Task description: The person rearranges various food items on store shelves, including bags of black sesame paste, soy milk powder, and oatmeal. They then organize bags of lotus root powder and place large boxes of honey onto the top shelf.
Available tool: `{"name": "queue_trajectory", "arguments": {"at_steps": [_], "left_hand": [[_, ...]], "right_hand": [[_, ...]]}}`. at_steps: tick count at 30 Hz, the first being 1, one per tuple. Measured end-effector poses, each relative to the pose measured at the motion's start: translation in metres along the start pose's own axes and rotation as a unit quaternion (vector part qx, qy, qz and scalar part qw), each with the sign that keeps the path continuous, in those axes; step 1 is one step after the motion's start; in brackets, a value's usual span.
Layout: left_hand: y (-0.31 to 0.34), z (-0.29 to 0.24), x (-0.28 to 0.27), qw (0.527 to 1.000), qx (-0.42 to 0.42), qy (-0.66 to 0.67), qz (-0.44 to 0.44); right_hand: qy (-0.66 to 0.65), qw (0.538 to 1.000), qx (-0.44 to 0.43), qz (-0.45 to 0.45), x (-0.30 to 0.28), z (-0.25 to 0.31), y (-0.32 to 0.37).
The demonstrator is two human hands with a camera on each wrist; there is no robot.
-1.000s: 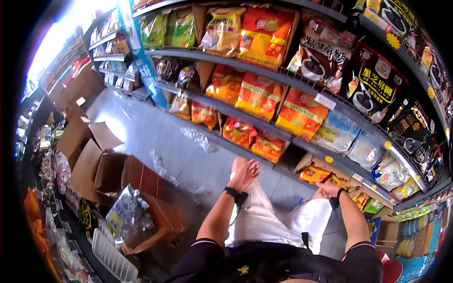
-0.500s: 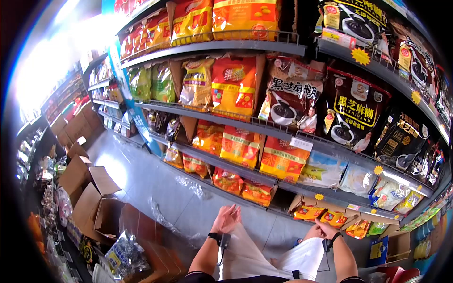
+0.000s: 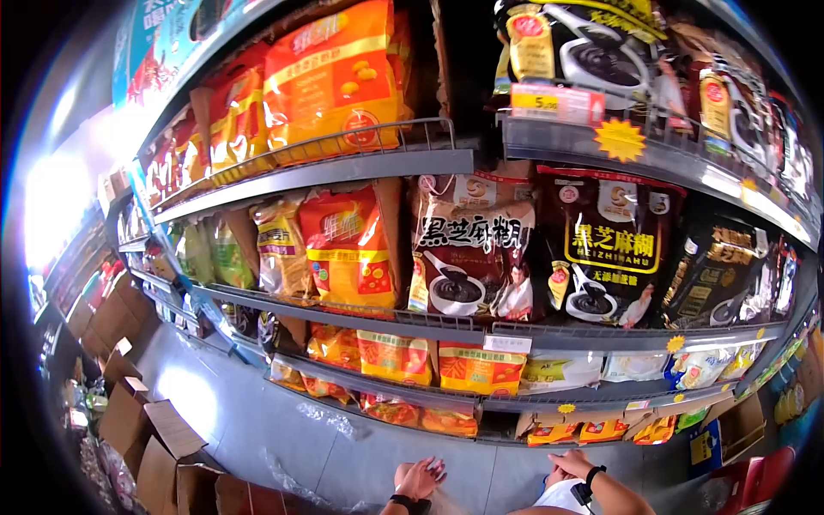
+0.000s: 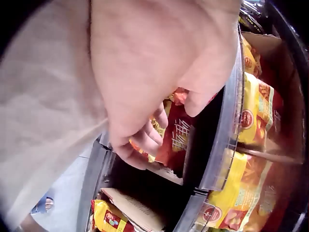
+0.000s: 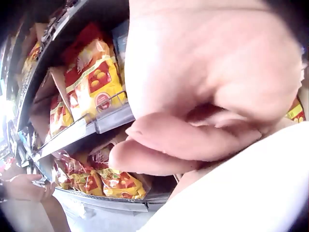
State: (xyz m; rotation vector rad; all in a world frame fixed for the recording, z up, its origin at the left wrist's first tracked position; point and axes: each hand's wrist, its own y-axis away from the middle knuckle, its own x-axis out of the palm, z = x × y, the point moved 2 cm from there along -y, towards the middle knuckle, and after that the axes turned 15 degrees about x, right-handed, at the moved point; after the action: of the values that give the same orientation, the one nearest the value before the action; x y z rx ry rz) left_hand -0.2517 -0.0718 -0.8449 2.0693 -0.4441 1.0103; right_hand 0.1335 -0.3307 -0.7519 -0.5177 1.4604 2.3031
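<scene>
My left hand [image 3: 419, 478] is low in the head view, over the floor in front of the shelves. Its fingers are loosely bent and hold nothing. In the left wrist view the left hand [image 4: 154, 63] overlaps a red and yellow bag [image 4: 179, 137] on a shelf behind it. To the right, my right hand [image 3: 573, 470] hangs near the white trouser leg [image 3: 562, 496], its fingers loosely curled around nothing. The right wrist view has the right hand [image 5: 207, 82] close up, with orange and yellow bags [image 5: 94, 79] on shelves beyond.
Shelves [image 3: 369, 313] curve across the front, carrying brown sesame paste bags [image 3: 611, 249] and orange bags [image 3: 343, 245]. Opened cardboard boxes [image 3: 154, 472] stand on the floor at left, with crumpled clear plastic [image 3: 322, 419] near the shelf base. A red stool-like object [image 3: 760, 481] is at lower right.
The head view has tilted up and come closer to the shelves, so upper rows now show large. Both hands appear lower in the frame, still loosely bent and holding nothing.
</scene>
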Motion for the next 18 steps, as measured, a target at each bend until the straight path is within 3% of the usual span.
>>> {"name": "queue_trajectory", "arguments": {"at_steps": [1, 2, 3, 5, 7, 8, 9, 10, 11, 14, 16, 18], "left_hand": [[0.006, -0.003, 0.003, 1.000, -0.002, 0.008, -0.026], [-0.004, -0.008, -0.009, 0.990, 0.054, -0.109, 0.067], [-0.023, -0.012, -0.026, 0.957, 0.110, -0.219, 0.152], [-0.042, 0.001, -0.069, 0.886, 0.203, -0.376, 0.180], [-0.034, 0.004, -0.077, 0.974, 0.088, -0.096, 0.187], [-0.030, -0.012, -0.063, 0.937, -0.059, 0.254, 0.231], [-0.018, -0.038, -0.044, 0.988, -0.022, 0.124, 0.086], [0.011, -0.058, -0.023, 0.998, 0.005, -0.008, -0.066], [0.046, -0.071, -0.006, 0.966, 0.023, -0.140, -0.217], [0.114, -0.119, -0.001, 0.948, 0.049, -0.176, -0.262], [0.152, -0.148, -0.011, 0.914, 0.039, -0.294, -0.276], [0.187, -0.174, -0.032, 0.881, 0.054, -0.394, -0.255]], "right_hand": [[-0.010, 1.000, 0.025, 0.009, 0.000, 0.004, -0.005], [-0.013, 0.998, 0.050, 0.020, -0.001, 0.009, -0.008], [-0.037, 0.999, 0.005, 0.035, 0.004, -0.016, -0.055], [-0.128, 0.988, 0.036, 0.082, -0.009, -0.007, -0.038], [-0.166, 0.984, 0.034, 0.058, -0.024, -0.003, -0.024], [-0.117, 0.992, -0.023, -0.032, -0.034, -0.002, -0.017], [-0.055, 0.991, -0.063, -0.109, -0.044, -0.014, -0.017], [0.006, 0.978, -0.100, -0.184, -0.060, -0.024, -0.004], [0.006, 0.983, -0.037, -0.178, -0.075, -0.007, 0.042], [-0.014, 0.981, 0.051, -0.185, -0.105, -0.014, 0.103], [-0.046, 0.984, 0.097, -0.139, -0.119, 0.000, 0.152], [-0.026, 0.986, 0.061, -0.155, -0.121, 0.024, 0.189]]}}
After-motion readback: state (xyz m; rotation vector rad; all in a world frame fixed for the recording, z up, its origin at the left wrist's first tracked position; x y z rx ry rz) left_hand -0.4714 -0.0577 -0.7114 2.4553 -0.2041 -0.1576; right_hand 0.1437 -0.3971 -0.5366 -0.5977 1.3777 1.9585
